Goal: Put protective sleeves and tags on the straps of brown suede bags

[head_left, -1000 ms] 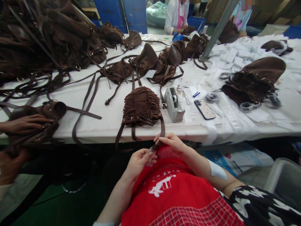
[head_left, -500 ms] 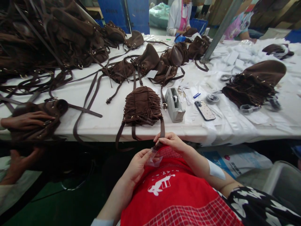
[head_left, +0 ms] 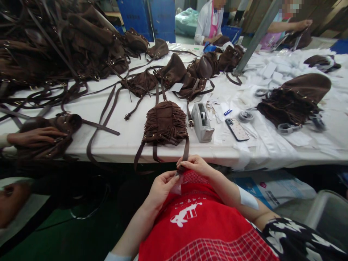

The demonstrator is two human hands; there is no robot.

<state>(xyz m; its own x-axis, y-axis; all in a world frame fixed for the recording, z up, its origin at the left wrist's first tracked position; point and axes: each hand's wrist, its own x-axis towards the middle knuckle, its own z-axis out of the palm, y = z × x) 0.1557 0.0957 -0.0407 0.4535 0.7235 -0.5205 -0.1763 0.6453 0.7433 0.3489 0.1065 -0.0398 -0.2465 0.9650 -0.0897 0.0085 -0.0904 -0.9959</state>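
Observation:
A brown fringed bag [head_left: 165, 121] lies near the table's front edge, and one of its straps [head_left: 186, 149] hangs over that edge to my hands. My right hand [head_left: 197, 165] pinches this strap close to its lower end. Just below, my left hand [head_left: 163, 185] has thumb and fingers closed at the strap's tip, with a small piece of clear plastic film [head_left: 177, 187] hanging from the fingers. The exact grip at the tip is partly hidden by my fingers. Behind the strap, a grey tape dispenser [head_left: 202, 123] stands right of the bag.
A phone [head_left: 237, 129], a blue pen-like item [head_left: 227, 112] and a coiled strap in plastic [head_left: 246, 115] lie to the right. A larger brown bag [head_left: 295, 101] sits beyond. At left, a co-worker's hand [head_left: 38, 137] rests on another bag. A metal post [head_left: 257, 38] rises from the table.
My hands have drawn closer together at the strap's end, and the film hangs lower. The co-worker's lower hand at left moved down. A person at the back right has raised an arm with a bag.

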